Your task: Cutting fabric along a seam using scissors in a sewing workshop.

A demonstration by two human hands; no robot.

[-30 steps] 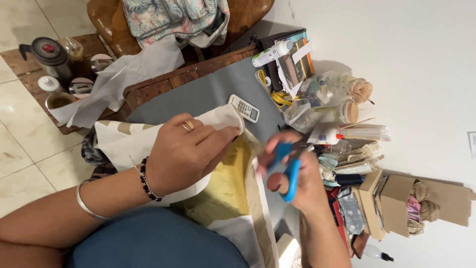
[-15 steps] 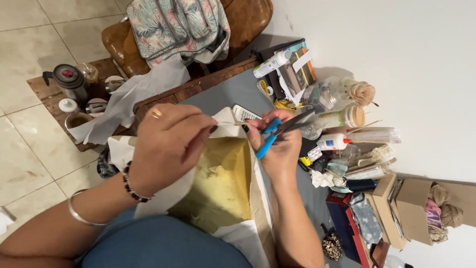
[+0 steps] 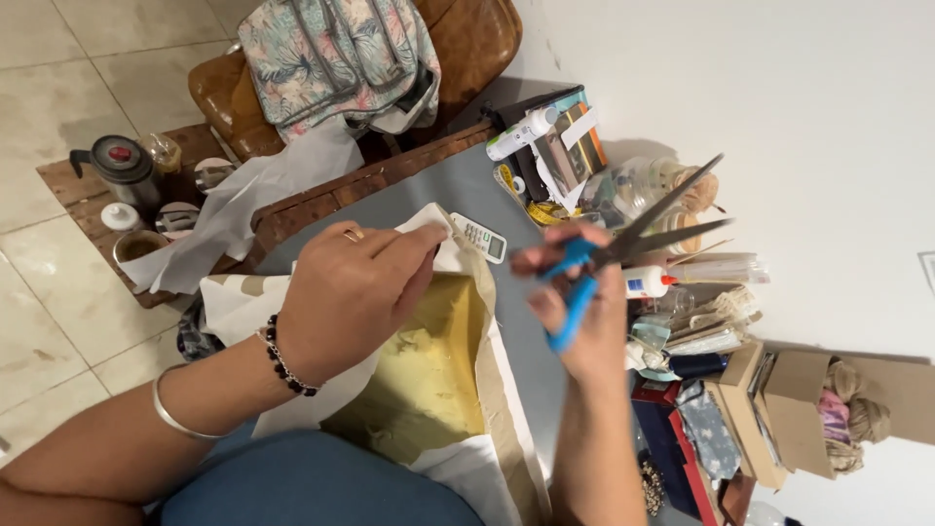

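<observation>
My left hand point(image 3: 355, 292) presses on a white and tan sheet of fabric point(image 3: 458, 390) with a yellow patch, fingers pinching its far edge near a small white remote point(image 3: 479, 237). My right hand point(image 3: 582, 310) holds blue-handled scissors point(image 3: 623, 248) up above the grey surface point(image 3: 438, 190). The blades are parted and point away toward the white wall. The scissors are apart from the fabric, to its right.
Craft clutter lines the right side: a glue bottle point(image 3: 651, 283), a white tube point(image 3: 521, 133), jars, cardboard boxes point(image 3: 808, 409) with yarn. A patterned backpack point(image 3: 336, 58) lies on a brown seat. A dark kettle point(image 3: 125, 168) and cups sit on a low wooden table at the left.
My right hand lifted the scissors from beside the fabric and turned them outward, with the blades now apart. My left hand shifted along the fabric toward its far edge.
</observation>
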